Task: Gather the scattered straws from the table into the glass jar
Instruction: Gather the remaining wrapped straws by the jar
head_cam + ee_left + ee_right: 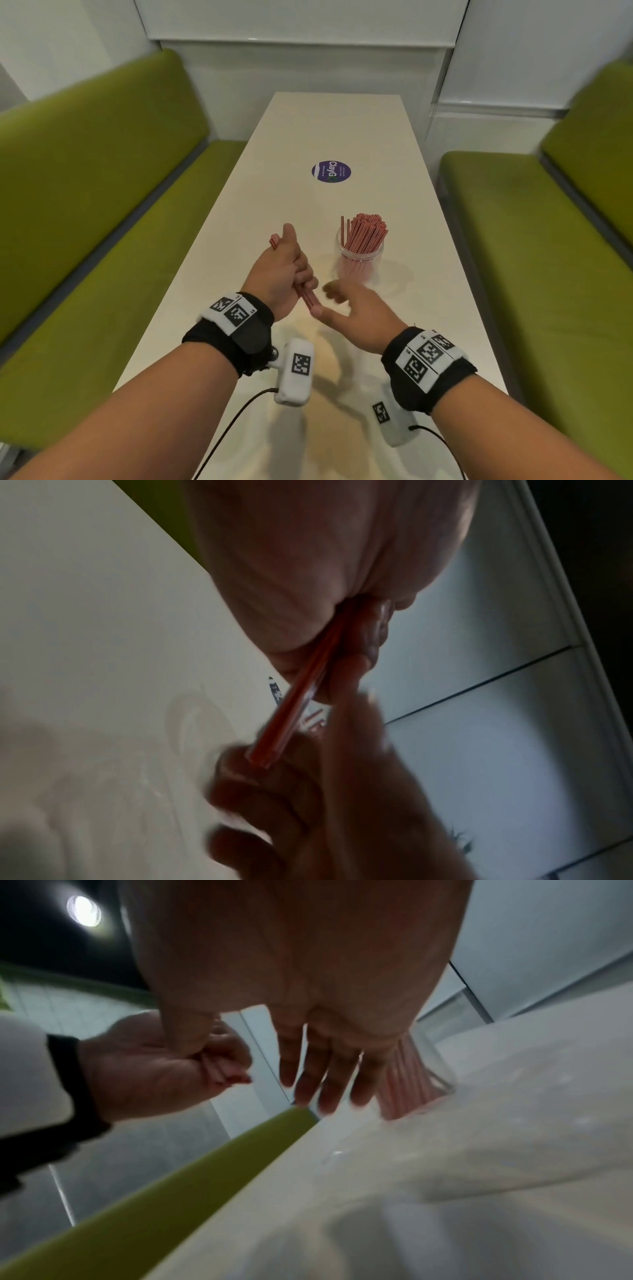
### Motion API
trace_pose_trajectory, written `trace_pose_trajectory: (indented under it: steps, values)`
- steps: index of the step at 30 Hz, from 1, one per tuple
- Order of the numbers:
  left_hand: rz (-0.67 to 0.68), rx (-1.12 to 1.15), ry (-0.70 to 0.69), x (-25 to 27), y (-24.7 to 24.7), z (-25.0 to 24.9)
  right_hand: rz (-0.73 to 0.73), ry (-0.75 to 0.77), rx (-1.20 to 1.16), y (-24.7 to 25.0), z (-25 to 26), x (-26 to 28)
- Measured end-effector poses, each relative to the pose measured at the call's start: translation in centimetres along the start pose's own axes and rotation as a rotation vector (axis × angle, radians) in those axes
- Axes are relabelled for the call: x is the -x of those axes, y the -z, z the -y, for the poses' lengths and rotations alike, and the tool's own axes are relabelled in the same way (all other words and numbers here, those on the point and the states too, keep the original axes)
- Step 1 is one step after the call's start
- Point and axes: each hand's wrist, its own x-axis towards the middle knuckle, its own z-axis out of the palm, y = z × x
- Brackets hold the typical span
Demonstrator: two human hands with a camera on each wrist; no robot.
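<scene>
Just above the white table (342, 130), the left hand (279, 270) curls its fingers round a small bundle of red straws (310, 297), whose ends stick out past both sides of the fist; the right hand (356, 310) is spread and holds nothing, its thumb tip touching the bundle's near end; the glass jar (359, 260) stands upright on the table just beyond the right hand, packed with more red straws (364, 233); farther along lies a round purple sticker (331, 172); green benches (85, 192) flank the table.
</scene>
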Motion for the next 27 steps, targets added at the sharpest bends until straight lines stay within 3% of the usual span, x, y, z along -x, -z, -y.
trace_pose_trajectory:
  steps: [3, 9, 13, 17, 22, 27]
  values:
    - [0.080, -0.030, -0.015, -0.1, -1.6, 0.6, 0.147, 0.022, -0.163, -0.6, 1.7, -0.2]
    - [0.243, -0.394, -0.073, 0.3, -0.8, -0.4, 0.086, -0.100, -0.310, 0.3, 0.6, 0.2]
    - [0.254, -0.641, -0.168, -0.4, -2.0, -1.1, 0.116, -0.095, -0.390, 0.9, 0.4, -0.6]
    - [0.244, -0.678, -0.245, -2.8, -4.0, -3.1, -0.015, -0.070, -0.166, 3.2, -0.5, -1.8]
    - [0.205, -0.685, -0.400, -7.7, -4.9, -4.8, -0.376, -0.342, -0.101, 5.7, -3.3, -3.1]
    - [0.334, -1.063, -0.358, -10.3, -4.8, -2.4, -0.358, -0.385, -0.106, 4.4, -5.4, -6.1]
